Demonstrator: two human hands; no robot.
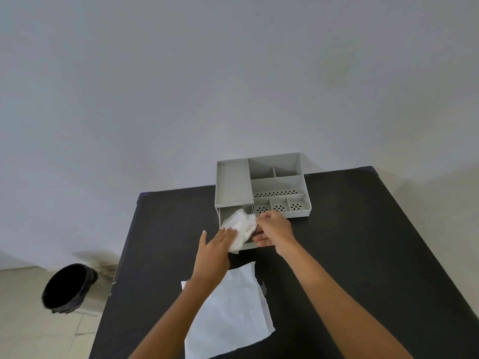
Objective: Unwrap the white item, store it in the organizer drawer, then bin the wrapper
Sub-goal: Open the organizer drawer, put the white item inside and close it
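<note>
A grey organizer [233, 185] stands at the far side of the black table [350, 242], its lower drawer [223, 213] pulled open toward me. A crumpled white item [241, 224] lies over the open drawer, partly hanging past its front edge. My left hand [215, 244] rests flat against the item's near left side, fingers spread. My right hand [274, 231] pinches the item's right edge over the drawer. A flat white wrapper sheet [233, 312] lies on the table close to me, partly under my left forearm.
The organizer's top has several open compartments [280, 182], some with perforated floors. A round bin [66, 287] with a black liner stands on the tiled floor left of the table. A plain wall rises behind.
</note>
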